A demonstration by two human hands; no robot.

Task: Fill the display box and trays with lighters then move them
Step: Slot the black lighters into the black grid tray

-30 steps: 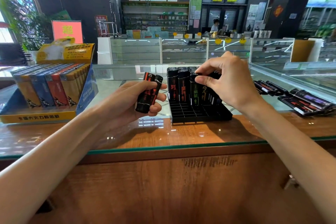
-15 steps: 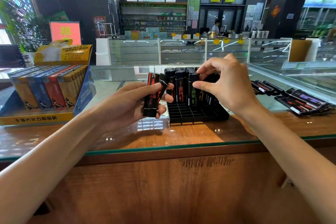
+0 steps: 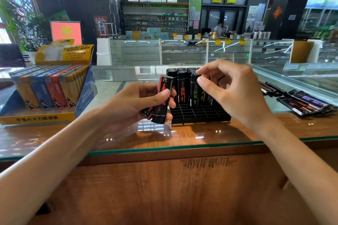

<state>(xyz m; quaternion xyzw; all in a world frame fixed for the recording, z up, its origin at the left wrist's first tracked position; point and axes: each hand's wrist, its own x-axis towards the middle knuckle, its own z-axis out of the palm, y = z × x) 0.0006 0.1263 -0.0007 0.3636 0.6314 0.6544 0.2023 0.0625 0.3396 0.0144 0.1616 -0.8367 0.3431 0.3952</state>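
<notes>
Bright daylight from left, ceiling-light glare on glass counter [image 3: 128, 133], wide-angle edge distortion

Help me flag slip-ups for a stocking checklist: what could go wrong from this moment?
The left hand grips several held lighters at a tilt, beside the black tray; one might slip onto the glass counter. The right hand hovers right at the tops of the standing lighters; a brush could tip the front row toward the tray's empty front slots.

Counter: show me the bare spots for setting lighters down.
Bare glass counter runs along the near edge, in front of the black tray and the display box. The tray's front cells are empty. Crowded: loose lighters at right.
</notes>
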